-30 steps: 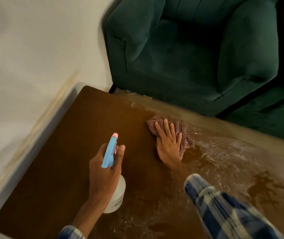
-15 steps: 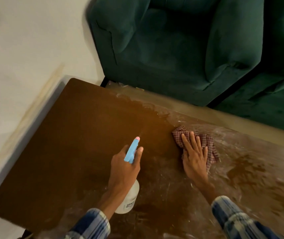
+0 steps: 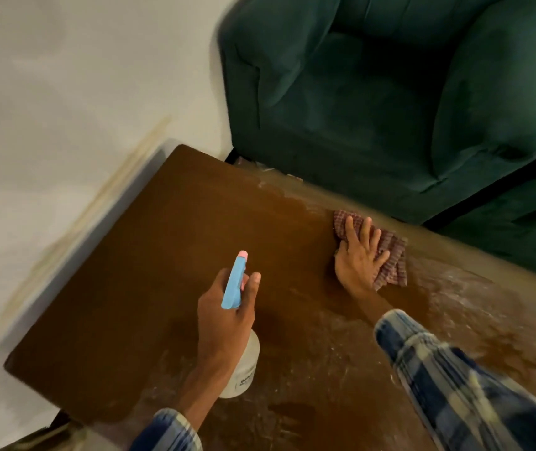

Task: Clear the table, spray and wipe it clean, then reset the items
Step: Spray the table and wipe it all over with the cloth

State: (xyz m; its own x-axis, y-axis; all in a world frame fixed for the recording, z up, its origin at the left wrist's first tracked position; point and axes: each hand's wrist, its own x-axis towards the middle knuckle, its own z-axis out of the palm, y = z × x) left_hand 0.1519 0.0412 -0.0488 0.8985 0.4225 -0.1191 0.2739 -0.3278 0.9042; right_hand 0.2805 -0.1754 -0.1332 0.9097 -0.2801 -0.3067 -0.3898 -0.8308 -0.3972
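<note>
At frame centre, the left hand [image 3: 224, 315] is wrapped around a translucent spray bottle [image 3: 242, 366] with a blue trigger head. Right of centre, the right hand [image 3: 359, 260] presses flat, fingers spread, on a crumpled checked cloth [image 3: 390, 255]. The brown table [image 3: 149, 249] shows chalky wet streaks. A green velvet armchair [image 3: 374, 102] fills the upper right; the bottle's label is blurred.

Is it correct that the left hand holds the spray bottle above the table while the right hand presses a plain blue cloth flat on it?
Not quite: the cloth is red-and-white checked, not plain blue, as the head view shows. Otherwise correct: left hand holds the spray bottle, right hand presses the cloth on the table.
</note>
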